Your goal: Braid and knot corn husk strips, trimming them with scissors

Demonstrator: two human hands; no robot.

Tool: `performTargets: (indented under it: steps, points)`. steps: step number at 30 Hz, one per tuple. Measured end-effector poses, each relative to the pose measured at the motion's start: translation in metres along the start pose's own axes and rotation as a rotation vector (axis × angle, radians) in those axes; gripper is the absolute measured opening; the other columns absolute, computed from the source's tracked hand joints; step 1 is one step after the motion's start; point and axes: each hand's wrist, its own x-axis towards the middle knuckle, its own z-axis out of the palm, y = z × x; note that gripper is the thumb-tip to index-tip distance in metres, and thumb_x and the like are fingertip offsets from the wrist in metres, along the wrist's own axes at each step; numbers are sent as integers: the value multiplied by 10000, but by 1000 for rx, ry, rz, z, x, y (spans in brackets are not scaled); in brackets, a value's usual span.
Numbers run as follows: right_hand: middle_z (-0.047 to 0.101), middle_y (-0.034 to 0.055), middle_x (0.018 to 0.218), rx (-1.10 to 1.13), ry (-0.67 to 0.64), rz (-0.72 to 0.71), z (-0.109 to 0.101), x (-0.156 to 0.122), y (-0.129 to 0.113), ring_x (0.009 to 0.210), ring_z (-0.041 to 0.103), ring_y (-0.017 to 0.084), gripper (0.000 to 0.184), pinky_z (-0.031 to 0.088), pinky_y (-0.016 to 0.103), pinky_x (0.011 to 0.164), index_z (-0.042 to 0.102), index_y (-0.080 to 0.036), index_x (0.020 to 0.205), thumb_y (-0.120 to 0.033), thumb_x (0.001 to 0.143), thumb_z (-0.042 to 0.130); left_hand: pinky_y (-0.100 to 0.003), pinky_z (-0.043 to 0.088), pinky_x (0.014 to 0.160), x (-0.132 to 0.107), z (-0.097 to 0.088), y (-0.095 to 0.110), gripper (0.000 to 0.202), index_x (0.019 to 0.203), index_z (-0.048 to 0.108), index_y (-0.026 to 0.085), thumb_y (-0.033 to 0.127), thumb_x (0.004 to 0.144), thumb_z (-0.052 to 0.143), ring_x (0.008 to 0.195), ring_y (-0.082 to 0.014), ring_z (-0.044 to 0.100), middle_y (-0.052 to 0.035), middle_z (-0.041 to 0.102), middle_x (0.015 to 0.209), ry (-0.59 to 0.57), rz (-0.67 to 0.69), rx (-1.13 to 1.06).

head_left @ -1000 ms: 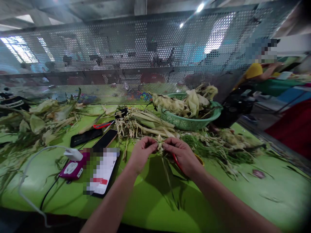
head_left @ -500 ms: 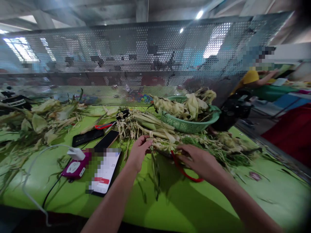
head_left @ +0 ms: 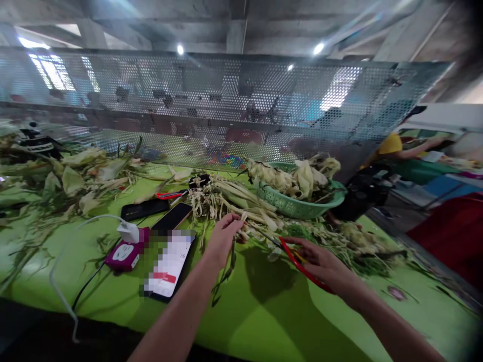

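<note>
Over the green table, my left hand (head_left: 223, 237) is closed on a few pale plant stalks (head_left: 241, 235), with thin dark leaves dangling below it. My right hand (head_left: 320, 264) is closed around red-handled scissors (head_left: 306, 271). The scissor blades point left toward the stalks, near the fingers of my left hand. Whether the blades touch a stalk I cannot tell. Just behind both hands lies a heap of cut stalks (head_left: 222, 196), pale and partly dried. Green feathery trimmings (head_left: 302, 232) lie beyond my right hand.
A green basket (head_left: 302, 201) of husks stands behind the heap. To the left are phones (head_left: 171, 266), a purple power strip (head_left: 126, 254) with a white charger, red-handled pliers (head_left: 171, 195) and a husk pile (head_left: 79, 176). A perforated metal panel (head_left: 226, 120) borders the back. A yellow-sleeved person works at right.
The scissors now show more plainly, drawn slightly right and turned with blades toward the left hand. My view has tilted up a little. My left hand stays on the stalks.
</note>
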Motion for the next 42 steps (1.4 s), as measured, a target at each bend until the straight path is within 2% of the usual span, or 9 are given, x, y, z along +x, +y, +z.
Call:
performTargets:
  steps: [4,8,13,16,20,25,33,38,42]
  points:
    - [492,91,1386,76,-101,73,-8,-7,-5,1226,487,306,646,404,415,1013,479,-230,1344,-505,772,600,-199,434,514,0,1,2,190,794,593,167,344,724,598,518,-68,492,15,551,712,-23,6,-9]
    - [386,94,1464,103,-180,55,-6,-10,-15,1332,352,330,719,349,468,1056,385,-251,1415,-569,791,548,-193,415,501,0,2,2,191,777,606,170,349,713,614,500,-66,475,25,531,654,-27,-8,-17]
    - [271,75,1521,122,-234,48,2,-8,-24,1390,239,295,734,194,459,1131,354,-240,1430,-569,802,545,-187,402,488,-1,3,1,196,752,602,174,357,687,627,519,-68,474,0,584,720,-26,-39,-11]
    - [301,85,1509,167,-229,50,5,-6,-28,1380,265,294,718,214,458,1123,367,-244,1422,-553,803,559,-192,406,495,-1,4,1,203,735,590,169,356,667,634,534,-74,474,-8,590,729,-40,-48,-11]
    - [417,98,1443,200,-249,-12,8,-5,-35,1325,370,288,650,273,433,1097,402,-264,1403,-513,823,559,-199,393,496,-1,5,1,205,724,575,169,353,658,639,507,-72,479,15,556,665,-54,-81,-8]
    - [478,104,1386,181,-242,-39,9,-3,-41,1282,416,302,632,318,435,1063,443,-268,1378,-542,818,545,-204,381,499,-1,5,2,197,726,564,171,350,670,626,475,-65,467,28,539,639,-72,-92,-7]
    - [628,94,1176,164,-273,-70,9,6,-31,1060,573,309,550,440,422,928,565,-262,1276,-563,816,527,-208,386,529,-1,5,3,157,701,561,178,313,658,628,543,-86,467,22,536,631,-58,-94,26]
    - [663,65,1137,149,-246,-110,9,10,-23,1060,586,319,458,442,394,922,662,-252,1147,-509,770,621,-207,376,534,-1,5,3,147,685,569,169,304,673,627,551,-84,453,26,517,617,-97,-78,35]
    - [694,55,1070,97,-198,-100,10,9,-17,996,621,317,418,473,392,867,680,-249,1100,-501,773,616,-201,346,509,-1,3,-2,173,712,577,175,337,698,634,523,-71,444,31,522,634,-120,-99,21]
